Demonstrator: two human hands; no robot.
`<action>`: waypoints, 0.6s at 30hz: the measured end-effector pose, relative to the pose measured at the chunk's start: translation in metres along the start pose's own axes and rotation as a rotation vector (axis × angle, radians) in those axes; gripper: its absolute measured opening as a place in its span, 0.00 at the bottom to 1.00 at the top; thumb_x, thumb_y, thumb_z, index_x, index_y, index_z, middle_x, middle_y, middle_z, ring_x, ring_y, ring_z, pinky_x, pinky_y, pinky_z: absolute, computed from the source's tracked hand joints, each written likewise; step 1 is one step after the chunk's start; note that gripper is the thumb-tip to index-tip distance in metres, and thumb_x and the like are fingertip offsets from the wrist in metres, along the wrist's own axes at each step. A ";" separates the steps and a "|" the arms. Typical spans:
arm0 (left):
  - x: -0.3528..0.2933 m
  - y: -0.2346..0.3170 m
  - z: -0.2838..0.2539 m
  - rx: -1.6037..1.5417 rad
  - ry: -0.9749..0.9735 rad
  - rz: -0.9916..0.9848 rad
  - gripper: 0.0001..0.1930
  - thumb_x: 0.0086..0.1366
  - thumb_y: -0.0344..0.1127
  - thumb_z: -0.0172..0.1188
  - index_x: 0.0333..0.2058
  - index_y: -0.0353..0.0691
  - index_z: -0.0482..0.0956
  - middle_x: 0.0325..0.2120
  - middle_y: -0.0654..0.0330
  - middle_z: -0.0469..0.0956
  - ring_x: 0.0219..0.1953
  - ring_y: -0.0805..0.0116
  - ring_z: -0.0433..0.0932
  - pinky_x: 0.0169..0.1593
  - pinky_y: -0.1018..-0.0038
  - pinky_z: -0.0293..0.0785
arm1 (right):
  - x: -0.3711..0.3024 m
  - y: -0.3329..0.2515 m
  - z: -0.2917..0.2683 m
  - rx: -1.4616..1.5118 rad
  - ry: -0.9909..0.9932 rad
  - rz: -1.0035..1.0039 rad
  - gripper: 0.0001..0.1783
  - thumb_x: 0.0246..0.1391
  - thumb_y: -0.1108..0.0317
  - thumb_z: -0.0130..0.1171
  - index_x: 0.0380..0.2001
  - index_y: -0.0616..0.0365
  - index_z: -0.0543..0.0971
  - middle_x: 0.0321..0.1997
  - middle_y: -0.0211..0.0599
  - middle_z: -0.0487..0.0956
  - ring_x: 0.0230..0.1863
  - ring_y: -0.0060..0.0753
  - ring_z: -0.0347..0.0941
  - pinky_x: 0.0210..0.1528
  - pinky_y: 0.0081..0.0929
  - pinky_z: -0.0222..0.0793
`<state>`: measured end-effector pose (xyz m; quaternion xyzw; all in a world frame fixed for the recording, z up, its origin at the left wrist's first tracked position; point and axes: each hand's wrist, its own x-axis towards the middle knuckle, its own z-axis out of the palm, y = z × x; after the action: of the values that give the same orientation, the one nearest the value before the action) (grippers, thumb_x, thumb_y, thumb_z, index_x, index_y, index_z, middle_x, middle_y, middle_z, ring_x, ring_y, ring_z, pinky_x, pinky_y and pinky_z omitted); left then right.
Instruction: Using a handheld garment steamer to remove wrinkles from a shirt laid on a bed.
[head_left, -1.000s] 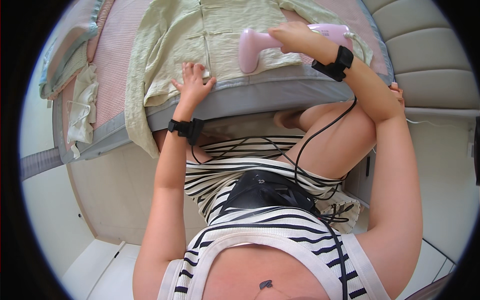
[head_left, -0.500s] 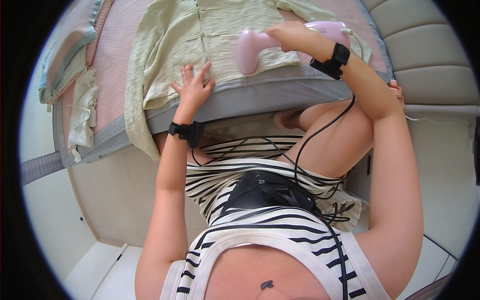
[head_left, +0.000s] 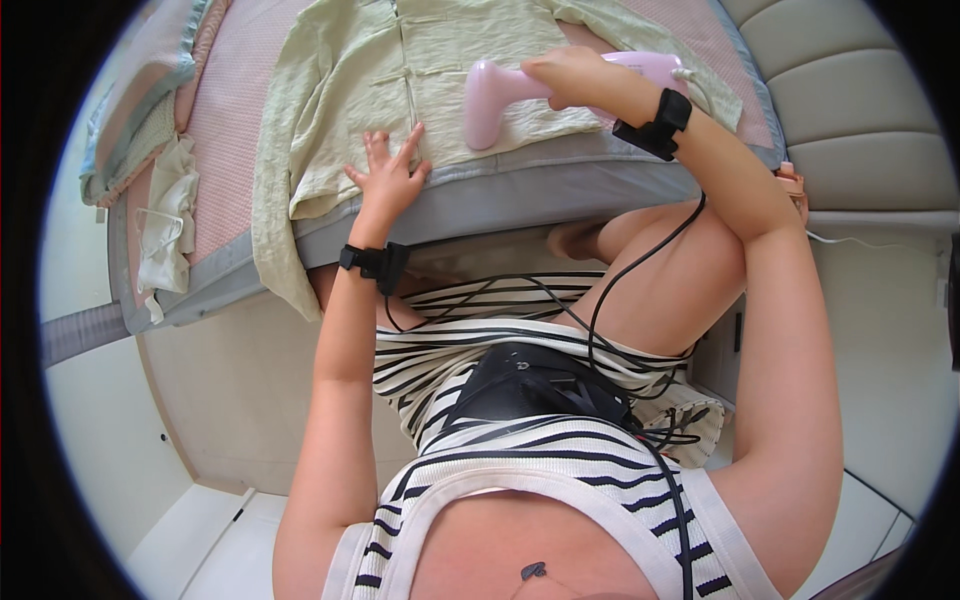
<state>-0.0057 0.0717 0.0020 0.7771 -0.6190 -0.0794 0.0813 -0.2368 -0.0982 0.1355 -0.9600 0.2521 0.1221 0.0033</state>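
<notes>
A pale green shirt (head_left: 345,110) lies spread on the bed, its front opening running away from me and one sleeve hanging over the near edge at left. My left hand (head_left: 390,178) rests on its lower hem beside the opening, fingers spread flat. In my right hand (head_left: 575,78) is a pink handheld garment steamer (head_left: 484,105), gripped by its handle. The steamer's wide head is over the shirt's right half near the hem; whether it touches the cloth I cannot tell. A pale cord leaves the handle's far end.
The bed (head_left: 235,115) has a pink quilted cover and a grey side (head_left: 560,185). At left lie folded bedding (head_left: 140,95) and a crumpled white cloth (head_left: 168,215). A padded headboard (head_left: 850,100) stands at right. Black cables (head_left: 655,255) run from my wrist straps across my lap.
My right hand and the steamer have shifted slightly left over the shirt. My left hand stays flat in nearly the same place.
</notes>
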 end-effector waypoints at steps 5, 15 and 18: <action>0.000 0.002 0.000 0.020 0.022 -0.011 0.29 0.57 0.53 0.52 0.58 0.72 0.56 0.60 0.51 0.50 0.65 0.51 0.41 0.52 0.30 0.38 | -0.009 0.006 0.005 0.029 0.092 -0.078 0.17 0.30 0.74 0.64 0.30 0.59 0.75 0.29 0.43 0.76 0.34 0.46 0.74 0.34 0.38 0.70; -0.001 0.005 -0.006 -0.002 -0.029 -0.034 0.29 0.58 0.53 0.51 0.58 0.72 0.55 0.61 0.50 0.48 0.65 0.52 0.39 0.54 0.32 0.34 | -0.024 0.026 0.014 0.052 0.068 -0.013 0.18 0.31 0.76 0.62 0.33 0.58 0.73 0.30 0.41 0.75 0.37 0.46 0.72 0.37 0.38 0.69; -0.001 0.005 -0.006 -0.020 -0.013 -0.019 0.29 0.58 0.53 0.51 0.58 0.73 0.55 0.60 0.49 0.48 0.65 0.51 0.39 0.53 0.31 0.35 | -0.020 0.020 0.007 0.026 0.052 -0.035 0.18 0.32 0.75 0.62 0.33 0.57 0.73 0.29 0.41 0.75 0.36 0.46 0.73 0.36 0.37 0.70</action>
<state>-0.0093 0.0722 0.0090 0.7814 -0.6115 -0.0915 0.0840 -0.2655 -0.1056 0.1342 -0.9669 0.2371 0.0936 0.0114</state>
